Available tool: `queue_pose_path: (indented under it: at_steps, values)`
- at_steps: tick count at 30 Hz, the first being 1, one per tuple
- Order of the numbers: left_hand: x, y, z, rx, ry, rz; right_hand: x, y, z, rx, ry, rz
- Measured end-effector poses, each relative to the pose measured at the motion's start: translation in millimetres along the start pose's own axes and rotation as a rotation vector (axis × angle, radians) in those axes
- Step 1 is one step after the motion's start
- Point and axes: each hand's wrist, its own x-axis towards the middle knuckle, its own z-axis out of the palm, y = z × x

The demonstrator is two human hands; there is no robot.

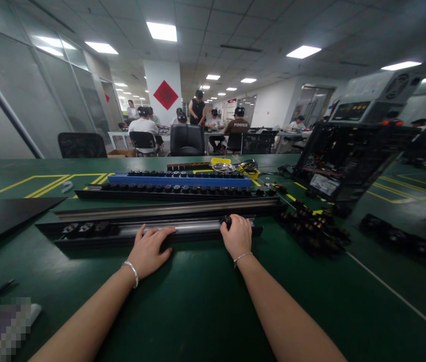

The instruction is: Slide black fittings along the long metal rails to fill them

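Nearest the camera: left forearm [92,309] and right forearm [286,309], stretched over the green bench [194,311]. Rests the left hand [151,251], fingers loosely spread, over the near side of a long black rail [198,229] with a silvery channel. Pinches a small black piece [228,220] between right thumb and fingers near the rail's right end; mostly hidden by the right hand [237,237], so impossible to judge how deep in the channel. At the left end of the same channel, three dark pieces [86,229] side by side.

To work well, brace the rail with light downward pressure from the left hand. Hold the small piece level and square to the channel, guide gently, and ease off at any binding, for fear of tilting and jamming. Mind the second rail [168,208] just behind and the loose pile of black parts [313,227] to the right, near enough to knock.
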Motion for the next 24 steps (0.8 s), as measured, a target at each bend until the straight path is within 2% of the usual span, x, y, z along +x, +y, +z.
queue_pose_path:
  at_steps: [15,24]
  values:
    - [-0.4,-1.0,0.7,0.008,-0.009,-0.002,6.7,18.3,-6.9,-0.023,0.051,0.116]
    - [-0.9,-1.4,0.8,-0.008,-0.01,0.002,6.3,18.1,-11.7,-0.008,0.059,0.147]
